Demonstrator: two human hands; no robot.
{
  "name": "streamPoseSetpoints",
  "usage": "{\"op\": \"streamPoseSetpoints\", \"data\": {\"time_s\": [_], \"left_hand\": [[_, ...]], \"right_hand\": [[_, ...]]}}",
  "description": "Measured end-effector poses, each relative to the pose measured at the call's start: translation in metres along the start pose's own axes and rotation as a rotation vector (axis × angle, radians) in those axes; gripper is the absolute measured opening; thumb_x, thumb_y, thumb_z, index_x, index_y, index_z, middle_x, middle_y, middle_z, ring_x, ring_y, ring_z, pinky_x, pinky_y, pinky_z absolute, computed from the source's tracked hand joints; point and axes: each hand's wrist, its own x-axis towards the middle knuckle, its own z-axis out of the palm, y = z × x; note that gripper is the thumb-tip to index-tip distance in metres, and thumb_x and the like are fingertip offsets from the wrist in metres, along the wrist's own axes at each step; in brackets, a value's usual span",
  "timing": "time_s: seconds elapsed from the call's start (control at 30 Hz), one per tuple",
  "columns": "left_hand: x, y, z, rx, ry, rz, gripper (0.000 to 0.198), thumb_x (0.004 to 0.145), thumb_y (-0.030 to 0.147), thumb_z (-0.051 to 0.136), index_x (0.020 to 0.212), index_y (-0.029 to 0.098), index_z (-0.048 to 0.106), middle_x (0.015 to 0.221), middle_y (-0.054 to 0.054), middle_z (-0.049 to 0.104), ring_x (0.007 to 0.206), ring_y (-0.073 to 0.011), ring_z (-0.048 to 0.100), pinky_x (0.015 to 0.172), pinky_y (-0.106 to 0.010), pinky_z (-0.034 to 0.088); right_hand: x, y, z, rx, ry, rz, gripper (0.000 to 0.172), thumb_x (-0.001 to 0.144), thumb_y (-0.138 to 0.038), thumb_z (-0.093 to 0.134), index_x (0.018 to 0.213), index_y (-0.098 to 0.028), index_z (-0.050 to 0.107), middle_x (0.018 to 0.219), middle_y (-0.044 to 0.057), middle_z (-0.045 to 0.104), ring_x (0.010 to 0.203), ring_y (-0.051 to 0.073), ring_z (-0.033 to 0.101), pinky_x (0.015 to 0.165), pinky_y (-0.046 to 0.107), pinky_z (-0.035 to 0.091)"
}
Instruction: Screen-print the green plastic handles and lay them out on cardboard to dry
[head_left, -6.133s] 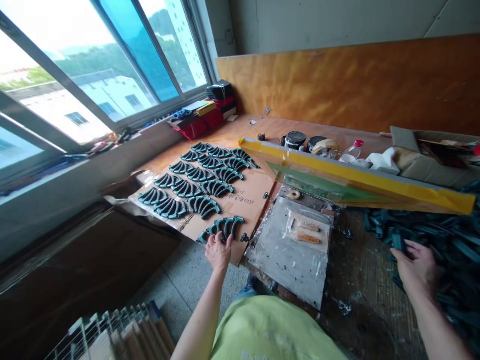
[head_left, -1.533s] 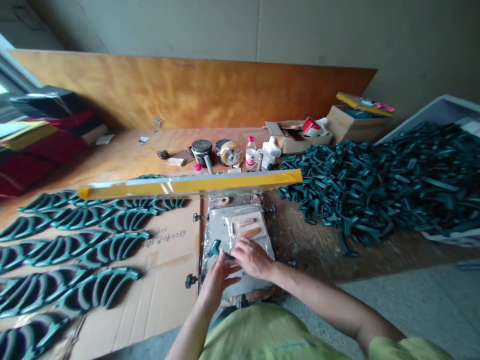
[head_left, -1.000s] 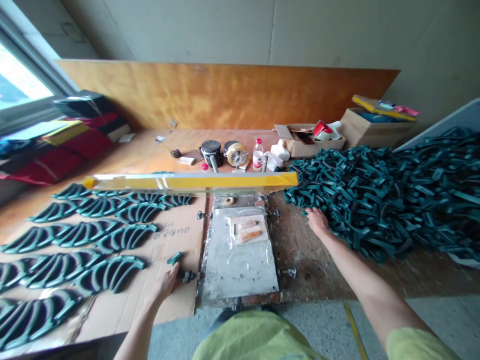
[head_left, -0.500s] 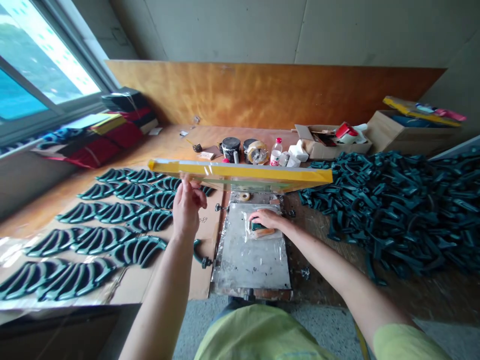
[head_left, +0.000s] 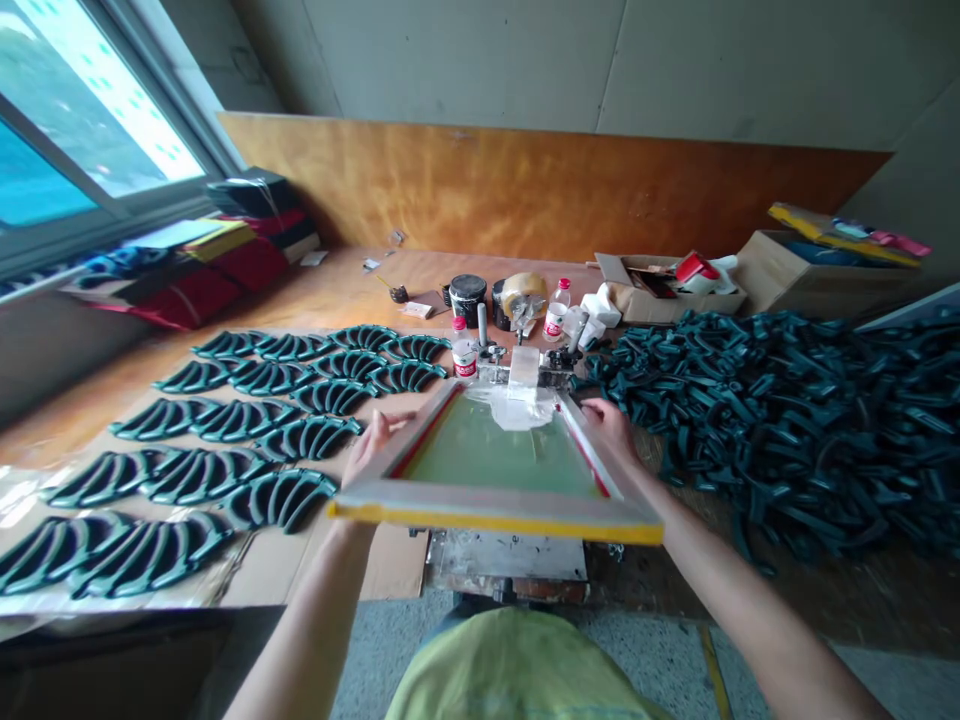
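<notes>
A hinged printing screen frame (head_left: 495, 505) with a green mesh and yellow-taped front edge lies tilted low over the metal base plate (head_left: 510, 555). My left hand (head_left: 375, 440) grips its left rail and my right hand (head_left: 609, 425) grips its right rail, fingers curled on the wood. Rows of dark green curved plastic parts (head_left: 225, 440) lie on cardboard to the left. A large heap of the same green parts (head_left: 787, 410) fills the right side of the bench.
Behind the screen stand ink tins (head_left: 467, 297), a tape roll (head_left: 523, 293), small bottles (head_left: 556, 308) and open cardboard boxes (head_left: 817, 270). A plywood backboard (head_left: 540, 190) runs along the wall. Stacked red and black items (head_left: 225, 250) sit under the window at left.
The screen frame has swung down from raised to nearly flat over the plate. My right hand left the plate and both hands moved onto the frame's side rails.
</notes>
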Motion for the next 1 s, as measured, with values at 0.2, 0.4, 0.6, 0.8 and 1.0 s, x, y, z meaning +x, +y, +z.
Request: {"op": "streamPoseSetpoints", "data": {"time_s": [0.2, 0.4, 0.6, 0.8, 1.0], "left_hand": [[-0.025, -0.083, -0.019, 0.130, -0.110, -0.254, 0.086, 0.064, 0.061, 0.073, 0.136, 0.020, 0.052, 0.076, 0.000, 0.067, 0.068, -0.0187, 0.065, 0.059, -0.027, 0.050], [-0.011, -0.141, -0.023, 0.236, -0.099, -0.216, 0.085, 0.069, 0.065, 0.067, 0.139, 0.018, 0.051, 0.070, 0.002, 0.064, 0.063, -0.0153, 0.060, 0.057, -0.024, 0.046], [-0.011, -0.145, -0.027, 0.233, -0.122, -0.240, 0.079, 0.073, 0.064, 0.064, 0.136, 0.018, 0.053, 0.078, 0.000, 0.067, 0.068, -0.0167, 0.063, 0.060, -0.025, 0.047], [-0.013, -0.140, -0.024, 0.215, -0.095, -0.239, 0.078, 0.069, 0.064, 0.068, 0.131, 0.018, 0.057, 0.072, 0.001, 0.066, 0.067, -0.0182, 0.064, 0.060, -0.026, 0.048], [-0.015, -0.135, -0.023, 0.174, -0.081, -0.265, 0.081, 0.067, 0.064, 0.069, 0.131, 0.018, 0.056, 0.074, 0.000, 0.068, 0.067, -0.0184, 0.065, 0.060, -0.027, 0.049]], "right_hand": [[0.047, -0.061, 0.006, -0.081, -0.002, -0.330, 0.056, 0.078, -0.027, 0.072, 0.131, -0.019, 0.054, 0.127, 0.014, 0.055, 0.115, 0.027, 0.054, 0.099, 0.041, 0.044], [0.045, -0.093, 0.041, -0.342, -0.356, -0.270, 0.019, 0.079, -0.020, 0.070, 0.098, -0.017, 0.066, 0.092, 0.009, 0.068, 0.088, 0.025, 0.062, 0.078, 0.033, 0.047], [-0.005, -0.069, 0.022, -0.277, -0.479, -0.634, 0.022, 0.080, -0.002, 0.052, 0.084, -0.018, 0.067, 0.085, 0.007, 0.068, 0.089, 0.022, 0.059, 0.074, 0.030, 0.044], [0.001, -0.068, 0.012, -0.201, -0.526, -0.659, 0.019, 0.079, -0.004, 0.056, 0.078, -0.021, 0.066, 0.080, 0.003, 0.066, 0.082, 0.019, 0.058, 0.074, 0.029, 0.044], [-0.032, -0.062, 0.030, -0.159, -0.359, -0.700, 0.030, 0.085, -0.001, 0.046, 0.096, -0.017, 0.069, 0.095, 0.009, 0.068, 0.094, 0.022, 0.058, 0.081, 0.034, 0.048]]}}
